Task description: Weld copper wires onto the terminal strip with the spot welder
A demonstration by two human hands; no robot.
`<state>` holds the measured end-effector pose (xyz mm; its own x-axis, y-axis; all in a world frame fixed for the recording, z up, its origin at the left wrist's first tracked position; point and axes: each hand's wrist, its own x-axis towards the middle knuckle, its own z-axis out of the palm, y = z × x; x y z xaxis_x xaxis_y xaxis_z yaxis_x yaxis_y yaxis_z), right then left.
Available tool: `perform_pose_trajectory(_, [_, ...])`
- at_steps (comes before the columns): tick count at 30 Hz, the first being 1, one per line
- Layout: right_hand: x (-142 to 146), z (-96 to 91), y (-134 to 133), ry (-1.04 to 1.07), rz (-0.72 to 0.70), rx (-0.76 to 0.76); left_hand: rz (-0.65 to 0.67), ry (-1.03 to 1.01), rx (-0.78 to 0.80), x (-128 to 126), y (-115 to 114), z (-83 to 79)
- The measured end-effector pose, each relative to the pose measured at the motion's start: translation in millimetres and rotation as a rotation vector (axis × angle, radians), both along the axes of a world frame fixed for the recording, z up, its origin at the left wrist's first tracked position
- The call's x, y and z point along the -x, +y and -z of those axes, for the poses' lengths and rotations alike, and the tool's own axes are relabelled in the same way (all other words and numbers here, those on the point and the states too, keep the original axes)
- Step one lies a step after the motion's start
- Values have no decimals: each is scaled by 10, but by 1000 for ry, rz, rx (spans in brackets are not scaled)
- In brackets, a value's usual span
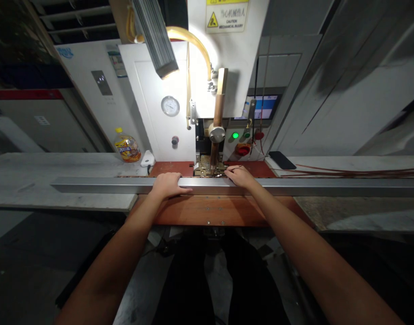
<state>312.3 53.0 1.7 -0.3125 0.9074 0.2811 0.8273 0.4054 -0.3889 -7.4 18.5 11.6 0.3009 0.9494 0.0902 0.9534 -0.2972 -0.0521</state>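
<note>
Left hand: spread over bar
Right hand: bunched; pinch unclear
Bar: hold parallel to board's front edge
Rod: keep clear

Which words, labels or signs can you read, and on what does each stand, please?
"当心机械伤人": sticker on the white machine panel
"CAUTION": same sticker
"MECHANICAL INJURY": same sticker
Yellow triangle sign: same sticker
Too small or blurred to read: bottle label, gauge, screen, blue logo, grey cabinet's label.
</note>
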Motion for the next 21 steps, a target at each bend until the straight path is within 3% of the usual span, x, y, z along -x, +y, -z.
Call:
perform_pose_trajectory(14, [-17, 8, -29, 36, -10, 0, 94, -9, -7, 47, 10, 7])
perform_pose_trajectory(21, [-38, 48, -20, 76, -36, -34, 49, -4, -9, 42, -11, 23])
